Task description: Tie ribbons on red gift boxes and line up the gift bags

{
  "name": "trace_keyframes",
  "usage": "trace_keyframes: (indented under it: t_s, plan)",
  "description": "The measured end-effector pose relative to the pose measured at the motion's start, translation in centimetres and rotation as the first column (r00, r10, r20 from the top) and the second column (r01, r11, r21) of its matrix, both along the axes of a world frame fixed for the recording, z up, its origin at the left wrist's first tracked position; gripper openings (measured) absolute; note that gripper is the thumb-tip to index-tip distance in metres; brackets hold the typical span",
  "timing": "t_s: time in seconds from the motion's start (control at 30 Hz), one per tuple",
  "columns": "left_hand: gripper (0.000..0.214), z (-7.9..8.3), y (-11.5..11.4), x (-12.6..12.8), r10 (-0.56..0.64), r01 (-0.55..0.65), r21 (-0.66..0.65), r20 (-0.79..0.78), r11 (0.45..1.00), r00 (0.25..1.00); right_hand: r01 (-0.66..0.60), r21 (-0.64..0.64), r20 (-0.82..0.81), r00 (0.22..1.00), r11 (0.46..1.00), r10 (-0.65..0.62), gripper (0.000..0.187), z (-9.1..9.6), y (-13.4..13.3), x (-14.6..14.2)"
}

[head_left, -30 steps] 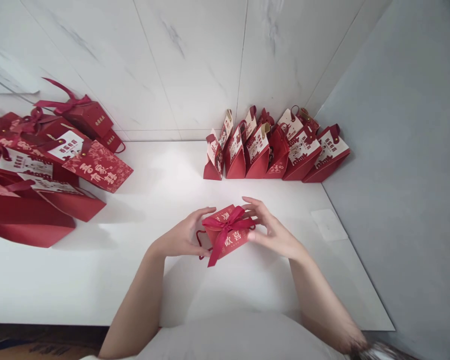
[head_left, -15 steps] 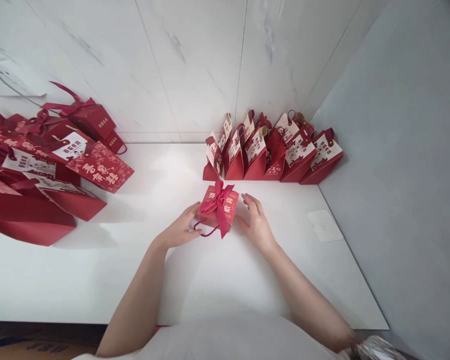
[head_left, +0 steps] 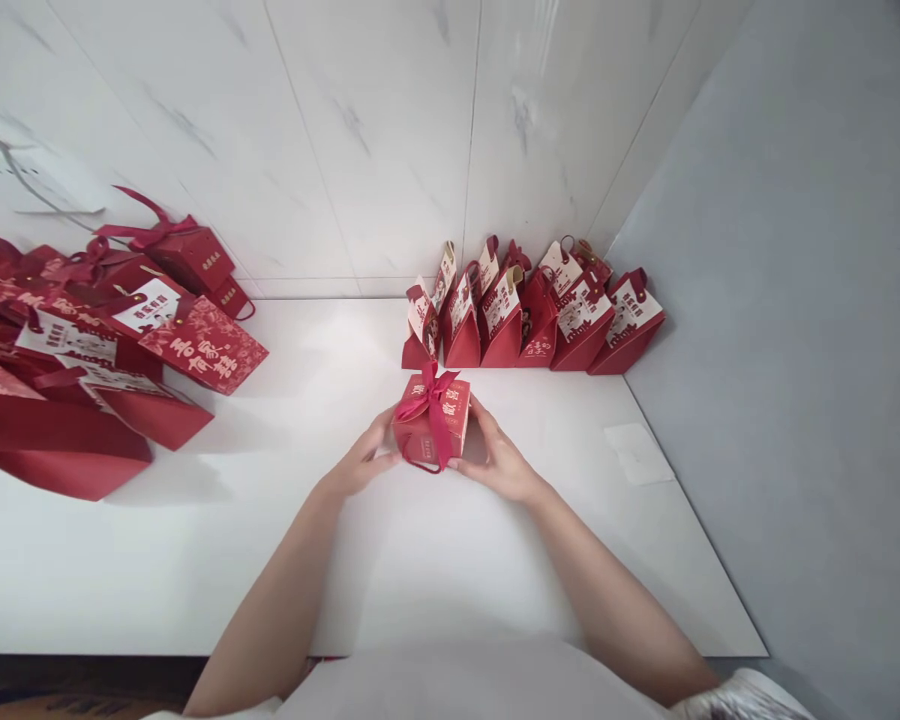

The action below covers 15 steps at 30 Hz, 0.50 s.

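- A small red box (head_left: 432,432), tied with a dark pink ribbon bow (head_left: 427,393), sat upright at the middle of the white desk (head_left: 420,570), just in front of a row of little red bags (head_left: 532,322). Whether its base rested fully on the desk or hung just above it could not be told.
- The left hand (head_left: 360,462) pressed against the box's left side and the right hand (head_left: 499,462) against its right side, so the box was cradled between them.
- The left fingers (head_left: 381,428) were curled lightly round the near left corner. The right fingers (head_left: 477,412) were spread a little along the far side, with the thumb at the lower front edge. Neither hand was clenched, and both had hold of the box.
- Judged from the grip, the handling would go best with even pressure on the two side walls, the box kept level, and the fingers kept clear of the bow so that its loops were not flattened.
- A thin cord handle looped out at the foot of the box.
- A pale paper slip (head_left: 630,452) lay on the desk to the right, well apart from the hands.
- Larger red bags (head_left: 82,370) lay heaped at the far left, below a marbled white wall (head_left: 345,150).
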<state>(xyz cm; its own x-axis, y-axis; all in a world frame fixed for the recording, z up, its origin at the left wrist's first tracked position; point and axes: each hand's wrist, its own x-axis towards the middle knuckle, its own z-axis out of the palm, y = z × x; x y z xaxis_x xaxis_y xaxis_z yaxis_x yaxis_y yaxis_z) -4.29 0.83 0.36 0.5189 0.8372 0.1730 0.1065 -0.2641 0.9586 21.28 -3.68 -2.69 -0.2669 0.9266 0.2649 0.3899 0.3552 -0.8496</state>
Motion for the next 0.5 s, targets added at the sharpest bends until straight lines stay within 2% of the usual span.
trace_keyframes:
  t_s: [0.07,0.13,0.2,0.33,0.5]
  plan:
    - [0.065,-0.1,0.0,-0.1,-0.002,0.007,-0.045,0.099,0.999,0.995,0.038,-0.009,0.0,0.999,0.999,-0.038,0.107,-0.1,0.1,0.1]
    - [0.057,0.0,0.0,0.0,0.066,-0.059,-0.043,0.174,0.997,0.982,0.055,-0.004,0.032,0.998,0.998,-0.055,0.11,-0.2,0.2,0.1]
    - [0.044,0.3,-0.2,0.0,0.098,-0.093,-0.034,0.167,0.995,0.981,0.042,0.007,0.056,0.998,0.999,-0.042,0.112,-0.3,0.2,0.1]
    - [0.022,0.8,-0.6,0.1,0.073,-0.071,-0.026,0.078,0.997,0.994,0.027,0.022,0.059,0.998,0.999,-0.028,0.112,-0.5,0.3,0.1]
    - [0.016,1.2,-0.7,0.2,0.059,-0.04,-0.1,0.195,0.994,0.979,0.005,0.002,0.019,1.0,1.0,-0.006,0.111,-0.4,0.1,0.0]
